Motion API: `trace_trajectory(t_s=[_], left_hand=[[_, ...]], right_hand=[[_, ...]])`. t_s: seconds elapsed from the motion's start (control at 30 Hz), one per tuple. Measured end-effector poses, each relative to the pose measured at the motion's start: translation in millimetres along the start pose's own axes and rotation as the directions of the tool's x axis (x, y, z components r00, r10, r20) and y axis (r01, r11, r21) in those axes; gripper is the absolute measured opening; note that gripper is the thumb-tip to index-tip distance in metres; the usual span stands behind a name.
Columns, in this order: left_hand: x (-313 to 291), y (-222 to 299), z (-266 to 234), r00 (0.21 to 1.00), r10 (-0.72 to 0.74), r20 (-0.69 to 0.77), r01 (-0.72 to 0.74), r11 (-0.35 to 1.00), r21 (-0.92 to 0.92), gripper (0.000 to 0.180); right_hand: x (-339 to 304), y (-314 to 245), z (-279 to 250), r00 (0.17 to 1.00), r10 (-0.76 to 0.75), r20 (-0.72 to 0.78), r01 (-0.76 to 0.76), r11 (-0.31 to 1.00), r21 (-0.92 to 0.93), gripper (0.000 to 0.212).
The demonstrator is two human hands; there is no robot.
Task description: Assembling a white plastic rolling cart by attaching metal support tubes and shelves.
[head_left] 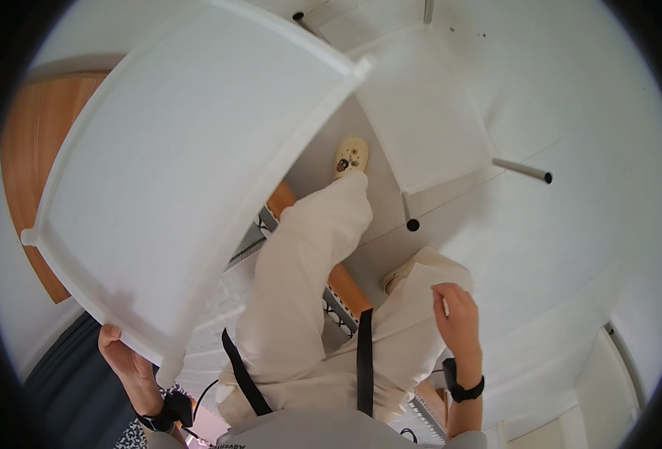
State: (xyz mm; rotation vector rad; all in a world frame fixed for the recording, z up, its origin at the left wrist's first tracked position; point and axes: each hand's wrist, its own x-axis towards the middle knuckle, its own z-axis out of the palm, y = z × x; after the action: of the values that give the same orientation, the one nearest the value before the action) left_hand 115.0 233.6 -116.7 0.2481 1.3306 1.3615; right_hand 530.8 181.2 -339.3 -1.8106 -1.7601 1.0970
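Note:
My left hand point(127, 359) grips the near corner edge of a white shelf panel point(174, 157), its thumb over the rim. The panel is large and tilted up on the left side, with raised edges and rounded sockets at its corners. My right hand point(458, 318) is above my right knee, fingers loosely bent and thumb slightly apart, with nothing visible in it. Beyond my feet is a second white shelf panel point(421, 112), with grey metal tubes point(522, 170) with black ends sticking out from its corners. The first panel hides part of it.
A wooden panel point(35, 172) stands behind the held panel on the left, above dark fabric point(76, 382). Between my legs is an orange-brown strip point(348, 290) beside patterned material. A white panel-like object point(608, 382) stands at the lower right.

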Motion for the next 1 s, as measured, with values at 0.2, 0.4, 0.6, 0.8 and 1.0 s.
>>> trace_trajectory(t_s=[0.2, 0.4, 0.6, 0.8, 1.0], left_hand=[[19.2, 31.1, 5.1, 0.988, 0.147, 0.041, -0.149, 0.987, 0.057, 0.051], [102.9, -15.4, -20.3, 0.985, 0.144, 0.097, -0.137, 0.987, -0.080, 0.048], [68.5, -26.3, -112.3, 0.971, 0.155, 0.183, -0.075, 0.921, -0.383, 0.043], [15.6, -17.7, -187.7, 0.975, 0.223, 0.027, -0.195, 0.902, -0.385, 0.044], [-17.3, -16.0, -210.1, 0.927, 0.368, -0.070, -0.369, 0.862, -0.347, 0.045]], right_hand=[[50.2, -40.2, 13.3, 0.991, -0.093, -0.093, 0.081, 0.989, -0.122, 0.023], [118.2, -14.7, 65.5, 0.999, -0.006, -0.041, -0.010, 0.927, -0.375, 0.026], [125.9, -17.3, 100.9, 0.989, 0.142, 0.043, -0.080, 0.754, -0.652, 0.022], [130.3, -21.8, 99.2, 0.955, 0.267, 0.127, -0.077, 0.640, -0.764, 0.019], [122.6, -20.4, 104.6, 0.951, 0.295, 0.087, -0.121, 0.618, -0.777, 0.017]])
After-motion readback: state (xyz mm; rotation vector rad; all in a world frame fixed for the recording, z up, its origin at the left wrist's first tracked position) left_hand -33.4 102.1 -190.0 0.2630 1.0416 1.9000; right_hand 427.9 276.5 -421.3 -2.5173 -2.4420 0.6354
